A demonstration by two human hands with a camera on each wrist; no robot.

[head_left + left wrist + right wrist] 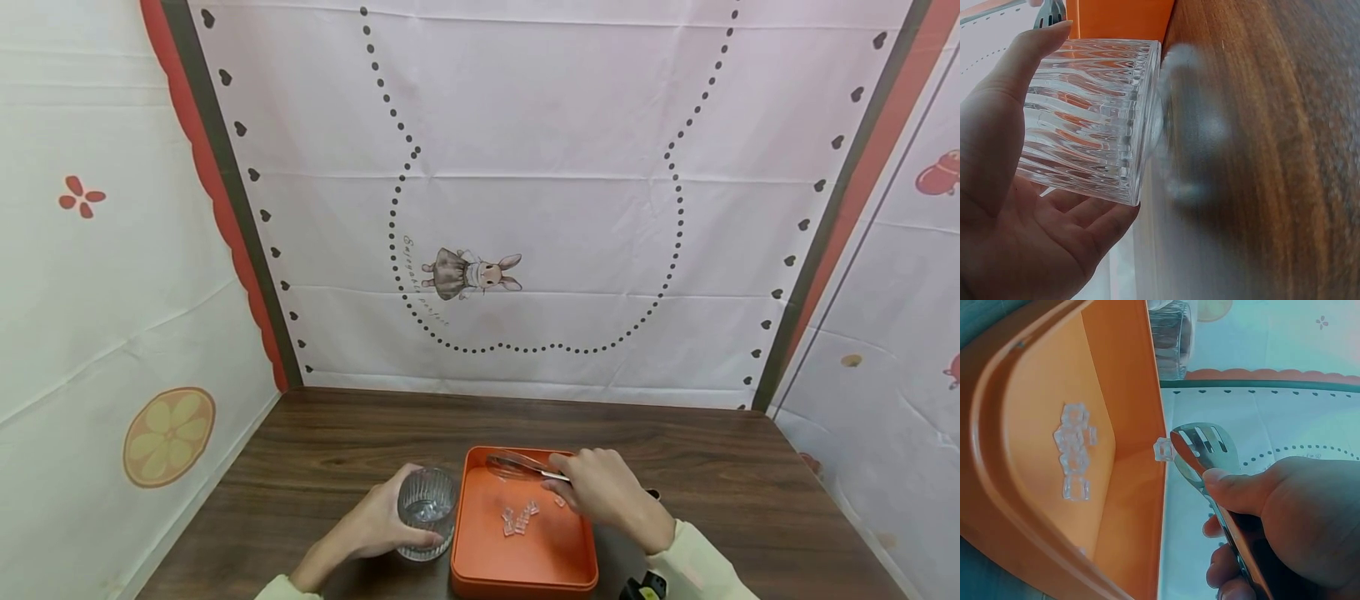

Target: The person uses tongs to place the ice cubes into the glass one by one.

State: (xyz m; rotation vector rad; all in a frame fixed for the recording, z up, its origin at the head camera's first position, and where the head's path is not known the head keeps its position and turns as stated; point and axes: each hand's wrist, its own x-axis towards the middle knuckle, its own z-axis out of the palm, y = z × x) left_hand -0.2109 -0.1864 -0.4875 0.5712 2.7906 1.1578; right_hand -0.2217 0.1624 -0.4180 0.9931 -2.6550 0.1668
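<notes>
My left hand holds a clear ribbed glass, thumb on one side and fingers on the other. In the left wrist view the glass has its base close over the wooden table. My right hand grips metal serving tongs above the orange tray. A slotted head of the tongs shows in the right wrist view, with a clear plastic-looking ice cube at its tip. Several more clear cubes lie on the tray floor, mostly in a cluster.
The dark wooden table runs back to a white printed cloth. Side cloths hang to left and right. The tray's raised wall stands between the glass and the loose cubes. A dark object sits by the right sleeve.
</notes>
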